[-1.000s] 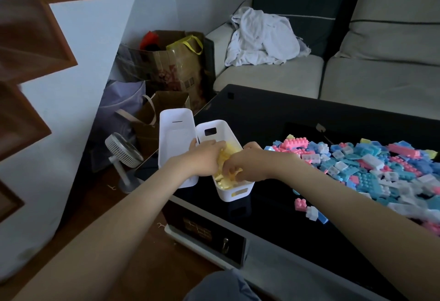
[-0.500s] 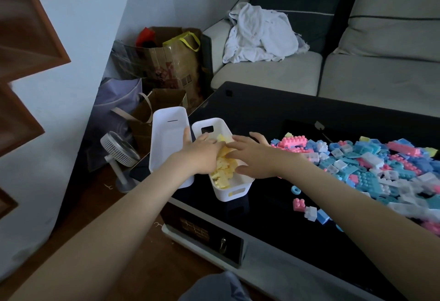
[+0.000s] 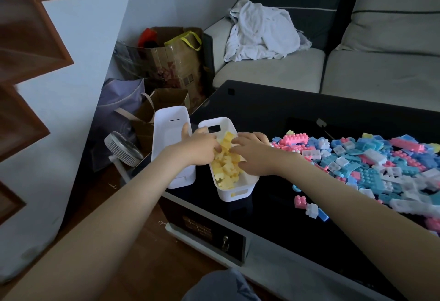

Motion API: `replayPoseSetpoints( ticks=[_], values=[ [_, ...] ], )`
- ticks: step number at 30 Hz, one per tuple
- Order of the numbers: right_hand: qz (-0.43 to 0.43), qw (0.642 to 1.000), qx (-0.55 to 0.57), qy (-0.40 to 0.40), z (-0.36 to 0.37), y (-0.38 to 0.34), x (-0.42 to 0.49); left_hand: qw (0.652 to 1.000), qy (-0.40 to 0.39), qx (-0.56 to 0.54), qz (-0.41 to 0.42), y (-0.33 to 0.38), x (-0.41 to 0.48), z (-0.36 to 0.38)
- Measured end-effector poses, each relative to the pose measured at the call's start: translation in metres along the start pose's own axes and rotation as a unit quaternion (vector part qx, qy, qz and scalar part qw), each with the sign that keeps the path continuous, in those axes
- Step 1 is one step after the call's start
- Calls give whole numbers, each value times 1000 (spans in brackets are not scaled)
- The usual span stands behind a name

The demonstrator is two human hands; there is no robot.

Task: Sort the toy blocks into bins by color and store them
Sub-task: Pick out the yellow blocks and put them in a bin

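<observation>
As they lie on the tabletop point(image 3: 262, 114): empty white bin point(image 3: 171, 131), far left; left hand point(image 3: 197, 149), fingertips dipped among yellow blocks point(image 3: 226, 169) (grip not discernible); filled bin point(image 3: 250, 186), long axis near-to-far; right hand point(image 3: 254, 157), fingers spread, holding nothing; unsorted pile point(image 3: 381, 164), pink, blue, white, rightward, nearer that hand.

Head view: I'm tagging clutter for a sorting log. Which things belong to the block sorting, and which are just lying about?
Job: yellow blocks, yellow-block bin, second white bin, mixed block pile, left hand, right hand.
Lying about: white cloth, small fan, paper bags.
</observation>
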State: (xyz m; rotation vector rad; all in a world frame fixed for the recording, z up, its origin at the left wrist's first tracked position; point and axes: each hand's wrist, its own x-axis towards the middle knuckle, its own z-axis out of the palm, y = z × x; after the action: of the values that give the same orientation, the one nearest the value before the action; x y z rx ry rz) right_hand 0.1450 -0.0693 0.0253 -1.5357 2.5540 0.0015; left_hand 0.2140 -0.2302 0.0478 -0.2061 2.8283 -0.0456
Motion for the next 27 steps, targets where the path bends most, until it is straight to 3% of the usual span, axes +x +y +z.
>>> replayPoseSetpoints(
  ticks=[8,12,16,19,22,27],
  values=[
    [-30,996,81,7,-5,6,-11,998,-32,29,-53,-1,8,6],
    [-34,983,170,64,-8,11,-16,997,67,-12,-38,6,12,4],
    [102,960,182,185,-10,40,-8,981,173,-93,-3,24,21,-5],
    [237,955,135,118,1,77,-11,957,243,-155,15,47,32,-9],
    [288,952,104,10,14,104,-21,962,214,-158,55,73,50,-13],
    [234,967,91,48,13,124,-42,977,105,-135,127,117,86,-24]
  ],
)
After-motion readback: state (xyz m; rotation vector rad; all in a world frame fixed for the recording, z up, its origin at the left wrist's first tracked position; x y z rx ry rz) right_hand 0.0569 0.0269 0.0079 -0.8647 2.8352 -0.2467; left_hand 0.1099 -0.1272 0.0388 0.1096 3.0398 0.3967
